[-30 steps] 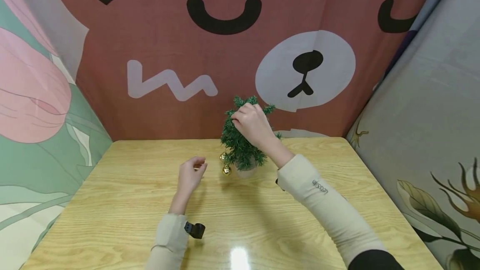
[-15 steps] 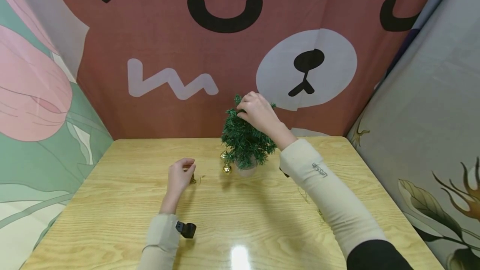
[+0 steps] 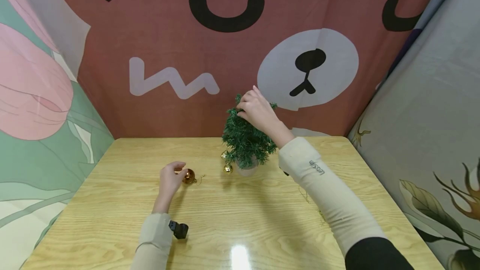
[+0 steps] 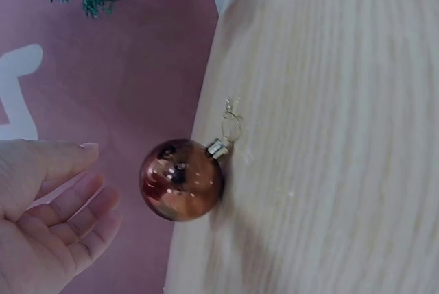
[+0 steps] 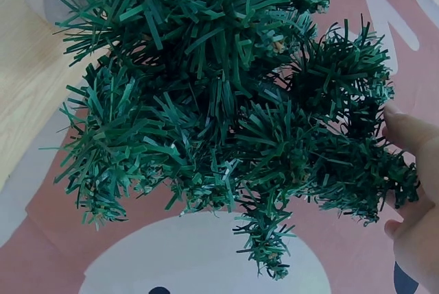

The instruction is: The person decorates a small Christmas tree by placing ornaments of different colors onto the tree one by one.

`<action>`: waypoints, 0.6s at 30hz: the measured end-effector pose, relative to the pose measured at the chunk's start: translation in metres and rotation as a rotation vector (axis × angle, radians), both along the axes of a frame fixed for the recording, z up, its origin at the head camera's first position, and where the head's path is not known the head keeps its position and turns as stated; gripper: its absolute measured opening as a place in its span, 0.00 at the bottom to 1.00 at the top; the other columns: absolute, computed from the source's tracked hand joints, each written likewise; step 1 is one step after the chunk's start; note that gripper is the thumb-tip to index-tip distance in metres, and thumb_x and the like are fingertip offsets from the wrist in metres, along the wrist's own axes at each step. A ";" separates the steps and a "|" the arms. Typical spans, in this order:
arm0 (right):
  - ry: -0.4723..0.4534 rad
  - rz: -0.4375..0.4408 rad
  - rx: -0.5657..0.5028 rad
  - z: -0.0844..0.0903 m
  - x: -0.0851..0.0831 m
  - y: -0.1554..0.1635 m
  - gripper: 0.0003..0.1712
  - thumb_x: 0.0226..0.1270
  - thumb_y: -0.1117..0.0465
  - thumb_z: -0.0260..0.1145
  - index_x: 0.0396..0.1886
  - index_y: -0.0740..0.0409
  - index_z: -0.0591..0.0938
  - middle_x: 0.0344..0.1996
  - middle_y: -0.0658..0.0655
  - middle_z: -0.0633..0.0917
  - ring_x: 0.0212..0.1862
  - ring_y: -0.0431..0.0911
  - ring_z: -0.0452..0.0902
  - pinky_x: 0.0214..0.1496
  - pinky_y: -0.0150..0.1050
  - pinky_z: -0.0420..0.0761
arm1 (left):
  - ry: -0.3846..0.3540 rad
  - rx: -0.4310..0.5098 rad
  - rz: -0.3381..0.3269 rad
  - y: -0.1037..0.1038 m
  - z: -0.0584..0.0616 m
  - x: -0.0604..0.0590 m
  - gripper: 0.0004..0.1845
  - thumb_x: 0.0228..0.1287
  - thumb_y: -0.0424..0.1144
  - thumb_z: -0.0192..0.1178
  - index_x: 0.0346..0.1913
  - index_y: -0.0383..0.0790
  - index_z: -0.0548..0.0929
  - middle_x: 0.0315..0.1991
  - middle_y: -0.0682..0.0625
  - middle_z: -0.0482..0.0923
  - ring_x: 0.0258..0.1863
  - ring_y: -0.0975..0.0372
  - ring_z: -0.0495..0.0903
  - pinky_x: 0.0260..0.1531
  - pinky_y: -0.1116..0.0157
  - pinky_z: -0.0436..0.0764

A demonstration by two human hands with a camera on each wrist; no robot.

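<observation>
Broadly, the wooden counter (image 3: 240, 220) carries a small green tree (image 3: 245, 141), whose top the right hand (image 3: 256, 111) pinches between curled fingers, likely steadying it. Just beyond the left hand (image 3: 168, 180), whose relaxed fingers hold nothing, a copper bauble (image 3: 188, 176) lies on the counter. The right sleeve's small lettering is unreadable.

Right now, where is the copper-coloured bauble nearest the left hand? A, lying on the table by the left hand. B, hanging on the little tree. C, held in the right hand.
A: the copper bauble lies on the wooden table, beside the left hand, whose fingers are relaxed and apart from it.
</observation>
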State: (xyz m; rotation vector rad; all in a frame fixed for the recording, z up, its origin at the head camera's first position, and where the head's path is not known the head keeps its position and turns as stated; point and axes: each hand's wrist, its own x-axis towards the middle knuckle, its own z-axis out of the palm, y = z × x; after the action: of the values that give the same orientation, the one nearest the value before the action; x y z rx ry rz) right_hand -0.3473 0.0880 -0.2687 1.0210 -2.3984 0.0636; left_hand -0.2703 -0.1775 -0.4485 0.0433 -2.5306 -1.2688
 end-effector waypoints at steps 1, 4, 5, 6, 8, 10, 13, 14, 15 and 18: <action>-0.005 -0.001 -0.001 0.000 0.000 0.001 0.09 0.55 0.59 0.66 0.35 0.58 0.85 0.36 0.55 0.82 0.47 0.49 0.71 0.67 0.44 0.43 | -0.006 -0.002 0.003 0.000 -0.001 0.000 0.12 0.54 0.26 0.59 0.42 0.26 0.79 0.41 0.33 0.77 0.41 0.47 0.76 0.37 0.55 0.77; -0.028 0.001 -0.003 0.000 0.000 0.002 0.10 0.56 0.60 0.66 0.36 0.59 0.85 0.36 0.55 0.81 0.46 0.49 0.71 0.67 0.43 0.44 | -0.005 -0.014 0.007 -0.002 -0.004 -0.002 0.12 0.54 0.27 0.60 0.42 0.26 0.79 0.41 0.33 0.77 0.42 0.46 0.75 0.37 0.54 0.77; -0.036 0.002 -0.002 -0.001 0.001 0.003 0.10 0.56 0.60 0.66 0.37 0.59 0.85 0.36 0.55 0.81 0.46 0.49 0.72 0.67 0.42 0.45 | -0.001 -0.021 0.008 -0.002 -0.005 -0.002 0.12 0.54 0.28 0.61 0.43 0.26 0.79 0.41 0.33 0.77 0.42 0.46 0.75 0.37 0.54 0.77; -0.043 0.002 0.002 -0.001 0.001 0.002 0.10 0.56 0.61 0.65 0.37 0.59 0.84 0.36 0.55 0.81 0.46 0.48 0.72 0.67 0.42 0.46 | 0.001 -0.028 0.008 -0.002 -0.006 -0.003 0.13 0.54 0.28 0.61 0.43 0.26 0.79 0.41 0.33 0.77 0.42 0.46 0.75 0.37 0.53 0.77; -0.060 0.001 0.009 -0.002 0.001 0.001 0.11 0.57 0.61 0.65 0.39 0.60 0.84 0.36 0.56 0.81 0.45 0.48 0.72 0.66 0.41 0.47 | -0.006 -0.037 0.004 -0.002 -0.008 -0.003 0.14 0.53 0.28 0.62 0.44 0.25 0.79 0.42 0.33 0.76 0.43 0.45 0.74 0.38 0.53 0.76; -0.081 -0.004 0.014 -0.003 0.000 0.000 0.11 0.58 0.61 0.64 0.40 0.60 0.84 0.37 0.56 0.80 0.46 0.48 0.72 0.66 0.41 0.49 | -0.030 -0.042 -0.004 -0.003 -0.008 -0.003 0.15 0.53 0.28 0.62 0.45 0.24 0.78 0.44 0.32 0.75 0.44 0.44 0.73 0.40 0.52 0.75; -0.118 -0.011 0.006 -0.004 -0.001 -0.001 0.12 0.59 0.62 0.63 0.41 0.60 0.83 0.38 0.56 0.80 0.47 0.48 0.72 0.66 0.40 0.50 | -0.083 -0.044 -0.013 -0.003 -0.009 -0.003 0.18 0.53 0.27 0.61 0.48 0.24 0.76 0.46 0.31 0.73 0.46 0.44 0.71 0.41 0.51 0.73; -0.131 -0.013 0.001 -0.005 -0.002 -0.001 0.12 0.59 0.62 0.63 0.42 0.60 0.83 0.39 0.57 0.80 0.47 0.48 0.72 0.66 0.40 0.50 | -0.101 -0.046 -0.016 -0.003 -0.008 -0.002 0.18 0.54 0.27 0.61 0.48 0.23 0.75 0.46 0.31 0.73 0.46 0.44 0.71 0.42 0.51 0.73; -0.143 -0.015 -0.003 -0.005 -0.002 -0.001 0.12 0.59 0.62 0.63 0.42 0.61 0.82 0.39 0.57 0.80 0.47 0.48 0.72 0.66 0.39 0.50 | -0.114 -0.048 -0.017 -0.003 -0.008 -0.002 0.18 0.54 0.27 0.61 0.48 0.23 0.75 0.46 0.30 0.72 0.46 0.44 0.70 0.42 0.50 0.73; -0.174 -0.012 -0.020 -0.006 -0.003 -0.002 0.12 0.59 0.63 0.62 0.42 0.61 0.82 0.39 0.57 0.79 0.47 0.48 0.72 0.66 0.39 0.51 | -0.137 -0.061 -0.016 -0.002 -0.008 -0.002 0.19 0.53 0.27 0.61 0.49 0.23 0.75 0.46 0.30 0.72 0.46 0.43 0.70 0.42 0.50 0.72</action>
State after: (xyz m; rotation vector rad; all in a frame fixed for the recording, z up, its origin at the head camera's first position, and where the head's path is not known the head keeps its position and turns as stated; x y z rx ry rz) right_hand -0.3506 0.0861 -0.2743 1.0293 -2.5542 0.1780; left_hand -0.2724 -0.1794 -0.4561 0.0999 -2.6896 -1.2323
